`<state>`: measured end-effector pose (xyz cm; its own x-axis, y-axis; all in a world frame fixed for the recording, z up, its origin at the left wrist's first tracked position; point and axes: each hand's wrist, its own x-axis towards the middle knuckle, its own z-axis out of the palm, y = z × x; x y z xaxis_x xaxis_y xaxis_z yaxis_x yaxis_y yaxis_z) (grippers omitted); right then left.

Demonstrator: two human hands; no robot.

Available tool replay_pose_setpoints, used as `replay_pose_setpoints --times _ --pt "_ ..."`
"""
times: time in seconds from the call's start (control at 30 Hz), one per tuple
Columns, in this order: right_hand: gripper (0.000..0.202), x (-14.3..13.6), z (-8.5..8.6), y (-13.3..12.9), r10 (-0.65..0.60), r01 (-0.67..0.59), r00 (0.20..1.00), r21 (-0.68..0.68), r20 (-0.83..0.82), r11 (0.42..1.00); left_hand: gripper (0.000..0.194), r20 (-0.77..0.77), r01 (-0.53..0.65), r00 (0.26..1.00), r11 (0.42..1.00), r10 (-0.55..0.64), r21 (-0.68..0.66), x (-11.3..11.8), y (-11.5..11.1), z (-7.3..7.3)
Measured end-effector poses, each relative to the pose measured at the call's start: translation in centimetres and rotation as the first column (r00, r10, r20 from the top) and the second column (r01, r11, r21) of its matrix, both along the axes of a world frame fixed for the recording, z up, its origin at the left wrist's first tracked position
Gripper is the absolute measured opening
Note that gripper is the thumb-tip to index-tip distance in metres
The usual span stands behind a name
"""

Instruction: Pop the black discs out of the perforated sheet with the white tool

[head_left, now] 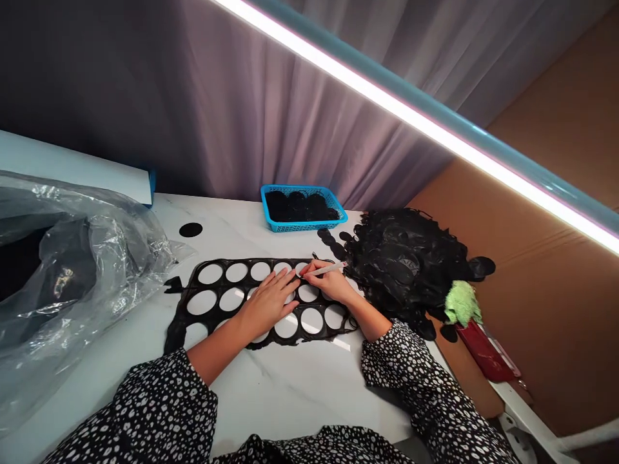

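Observation:
A thin black sheet (211,289) with rows of round holes lies on the white marbled table (290,374). White tabletop shows through the holes. My left hand (271,298) rests flat on the middle of the sheet, fingers stretched out, holding nothing. In my right hand (325,278) a slim white pen-like tool (329,269) is pinched. Its lower end points at the edge of a hole in the far row, just beyond my left fingertips. Whether it is a pen or a blade I cannot tell.
A blue basket (304,225) of black discs stands at the back. A heap of black pieces (406,258) lies to the right, near a green cloth (461,303) and a red case (488,351). One black disc (191,229) lies far left, beside a clear plastic bag (111,258). A lit tube (387,103) crosses overhead.

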<state>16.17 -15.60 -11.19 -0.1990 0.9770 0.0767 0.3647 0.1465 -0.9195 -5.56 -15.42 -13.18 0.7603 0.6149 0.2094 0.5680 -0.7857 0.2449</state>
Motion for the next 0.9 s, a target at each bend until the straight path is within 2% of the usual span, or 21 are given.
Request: replay_pose_setpoints --times 0.2,0.3,0.4,0.43,0.5,0.57,0.6,0.63,0.67,0.73,0.8,0.83,0.9 --pt "0.019 0.0 0.1 -0.1 0.023 -0.025 0.997 0.039 0.069 0.999 0.043 -0.005 0.005 1.0 1.0 -0.005 0.003 -0.1 0.1 -0.2" --pt "0.017 -0.8 -0.2 -0.6 0.013 -0.07 0.961 0.196 0.277 0.978 0.043 0.007 0.011 1.0 1.0 -0.011 0.001 -0.1 0.2 -0.3" --pt "0.011 -0.6 -0.1 -0.3 -0.058 -0.13 0.841 0.303 0.539 0.944 0.044 0.004 0.012 1.0 1.0 -0.012 -0.008 -0.1 0.2 -0.3" --pt "0.011 -0.1 0.1 0.2 -0.129 -0.091 0.797 0.328 0.591 0.94 0.044 0.008 0.009 1.0 1.0 -0.009 -0.008 -0.1 0.2 -0.2" --pt "0.012 1.8 1.0 1.7 -0.353 0.114 0.715 0.397 0.604 0.911 0.043 0.02 -0.004 1.0 1.0 0.004 -0.004 -0.1 0.1 -0.2" --pt "0.014 4.0 2.0 3.2 -0.579 0.37 0.634 0.457 0.512 0.809 0.044 0.018 -0.028 0.999 1.0 0.028 0.002 0.0 0.2 -0.1" --pt "0.014 4.9 2.4 3.7 -0.64 0.451 0.623 0.461 0.45 0.764 0.045 0.014 -0.049 0.999 0.999 0.049 0.005 0.1 0.3 0.0" --pt "0.014 5.5 2.7 3.9 -0.668 0.505 0.637 0.446 0.385 0.739 0.047 0.011 -0.076 0.997 0.997 0.075 0.01 0.1 0.3 0.2" --pt "0.014 5.8 2.8 3.9 -0.662 0.531 0.679 0.411 0.317 0.741 0.05 0.013 -0.103 0.995 0.994 0.103 0.018 0.2 0.4 0.4" --pt "0.017 5.3 2.7 3.1 -0.564 0.511 0.809 0.28 0.164 0.813 0.053 0.028 -0.14 0.99 0.989 0.139 0.048 0.2 0.2 1.2" --pt "0.022 3.8 2.0 1.5 -0.402 0.4 0.916 0.095 0.002 0.912 0.046 0.051 -0.129 0.991 0.988 0.125 0.079 0.1 -0.3 1.9" --pt "0.024 3.0 1.7 0.5 -0.323 0.324 0.944 0.005 -0.071 0.946 0.041 0.061 -0.095 0.994 0.992 0.09 0.085 0.0 -0.8 2.2" --pt "0.027 1.4 1.0 -1.3 -0.198 0.179 0.966 -0.127 -0.164 0.976 0.034 0.075 0.006 0.997 0.998 -0.011 0.068 -0.3 -1.8 2.3"
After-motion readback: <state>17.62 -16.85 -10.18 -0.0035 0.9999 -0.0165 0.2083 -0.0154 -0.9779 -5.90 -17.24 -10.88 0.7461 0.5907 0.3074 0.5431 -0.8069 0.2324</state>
